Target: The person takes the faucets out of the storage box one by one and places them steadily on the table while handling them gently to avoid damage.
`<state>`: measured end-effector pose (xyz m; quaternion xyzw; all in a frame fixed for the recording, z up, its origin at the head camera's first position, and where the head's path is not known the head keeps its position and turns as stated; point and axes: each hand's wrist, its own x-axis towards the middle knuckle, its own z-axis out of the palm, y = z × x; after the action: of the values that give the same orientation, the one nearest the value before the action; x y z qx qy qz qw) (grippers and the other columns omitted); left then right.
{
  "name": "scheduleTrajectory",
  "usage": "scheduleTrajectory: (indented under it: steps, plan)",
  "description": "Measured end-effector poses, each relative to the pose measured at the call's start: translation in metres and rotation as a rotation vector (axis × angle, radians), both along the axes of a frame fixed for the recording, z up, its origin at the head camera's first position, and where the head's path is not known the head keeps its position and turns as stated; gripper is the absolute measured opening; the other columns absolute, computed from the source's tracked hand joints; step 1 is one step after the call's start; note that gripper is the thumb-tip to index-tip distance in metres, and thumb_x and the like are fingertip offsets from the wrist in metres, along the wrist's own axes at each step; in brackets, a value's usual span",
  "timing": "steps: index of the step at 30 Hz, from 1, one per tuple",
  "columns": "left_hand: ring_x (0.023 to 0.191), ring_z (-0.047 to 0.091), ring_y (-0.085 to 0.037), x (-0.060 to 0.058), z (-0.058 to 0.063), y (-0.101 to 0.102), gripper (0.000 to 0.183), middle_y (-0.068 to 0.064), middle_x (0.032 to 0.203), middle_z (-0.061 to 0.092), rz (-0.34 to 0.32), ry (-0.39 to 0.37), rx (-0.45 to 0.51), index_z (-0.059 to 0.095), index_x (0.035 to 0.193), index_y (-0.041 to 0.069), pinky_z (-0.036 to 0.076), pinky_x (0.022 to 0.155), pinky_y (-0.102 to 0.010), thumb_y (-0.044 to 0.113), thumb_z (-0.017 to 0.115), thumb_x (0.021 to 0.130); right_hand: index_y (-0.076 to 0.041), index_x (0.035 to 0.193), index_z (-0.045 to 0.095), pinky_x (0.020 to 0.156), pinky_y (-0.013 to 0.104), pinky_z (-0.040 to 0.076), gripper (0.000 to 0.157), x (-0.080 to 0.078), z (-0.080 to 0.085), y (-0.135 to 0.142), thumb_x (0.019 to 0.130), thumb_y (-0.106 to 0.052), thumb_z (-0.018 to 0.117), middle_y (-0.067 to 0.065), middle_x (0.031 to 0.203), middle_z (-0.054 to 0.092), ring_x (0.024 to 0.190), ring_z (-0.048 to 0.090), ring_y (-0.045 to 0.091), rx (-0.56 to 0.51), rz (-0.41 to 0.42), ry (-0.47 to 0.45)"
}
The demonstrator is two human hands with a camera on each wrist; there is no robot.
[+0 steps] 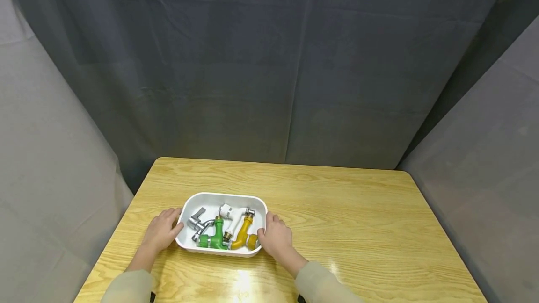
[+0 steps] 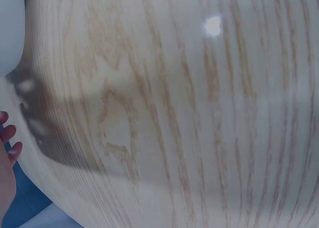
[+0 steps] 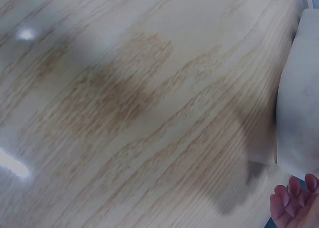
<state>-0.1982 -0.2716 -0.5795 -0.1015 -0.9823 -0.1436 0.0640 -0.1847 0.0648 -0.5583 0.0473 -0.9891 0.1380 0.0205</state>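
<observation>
A white tray [image 1: 223, 253] stands near the front left of the wooden table, with several taps lying in it. Among them are a green tap [image 1: 217, 235], a yellow tap [image 1: 244, 234], a chrome tap [image 1: 197, 221] with a lever and a white tap [image 1: 234, 222]. At the tray's left end, my left hand [image 1: 161, 230] holds the rim, thumb over the edge. The right end is held by my right hand [image 1: 278, 237], its thumb at the rim and its fingers along the outer wall. Both wrist views show only some fingertips and part of the tray.
Wood-grain tabletop [image 1: 358, 228] extends to the right of and behind the tray. A dark grey curtain [image 1: 236, 78] hangs along the back edge. Pale cloth walls [image 1: 50, 162] stand at the left and right sides.
</observation>
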Motion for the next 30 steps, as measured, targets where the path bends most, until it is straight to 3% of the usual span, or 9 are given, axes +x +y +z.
scheduleTrajectory:
  steps: [9, 15, 20, 30]
  plan:
    - [0.111, 0.048, -0.040, 0.000, -0.001, 0.000, 0.046, -0.023, 0.118, 0.055, -0.002, 0.000, 0.015, 0.051, 0.125, 0.001, 0.039, 0.087, -0.056, 0.027, 0.052, 0.087, -0.003, 0.105, 0.054, 0.056, 0.040, 0.046, 0.046, -0.004, 0.006, 0.008, 0.084, -0.044, 0.051, 0.011, 0.088, 0.057, 0.073, 0.057, 0.026, 0.027, 0.033, 0.010]
    - [0.114, 0.046, -0.043, 0.001, 0.002, 0.001, 0.047, -0.025, 0.122, 0.052, 0.009, -0.025, 0.023, 0.050, 0.127, 0.001, 0.037, 0.090, -0.057, 0.027, 0.051, 0.088, -0.006, 0.120, 0.048, 0.077, 0.045, 0.044, 0.057, -0.011, 0.017, 0.011, 0.082, -0.048, 0.054, 0.012, 0.111, 0.054, 0.098, 0.054, 0.030, -0.006, 0.075, 0.107]
    - [0.114, 0.046, -0.044, 0.002, 0.002, 0.002, 0.047, -0.026, 0.121, 0.053, 0.007, -0.022, 0.029, 0.051, 0.126, 0.000, 0.037, 0.090, -0.057, 0.027, 0.050, 0.087, -0.011, 0.130, 0.043, 0.091, 0.046, 0.040, 0.063, -0.017, 0.027, 0.010, 0.080, -0.048, 0.055, 0.011, 0.125, 0.048, 0.115, 0.047, 0.029, -0.006, 0.221, 0.164]
    - [0.110, 0.049, -0.040, 0.000, -0.001, -0.001, 0.045, -0.022, 0.117, 0.055, 0.001, -0.004, 0.024, 0.051, 0.125, 0.001, 0.039, 0.086, -0.056, 0.026, 0.052, 0.087, -0.018, 0.134, 0.040, 0.099, 0.046, 0.035, 0.061, -0.022, 0.033, 0.006, 0.081, -0.044, 0.056, 0.009, 0.137, 0.040, 0.126, 0.038, 0.027, 0.074, 0.560, 0.126]
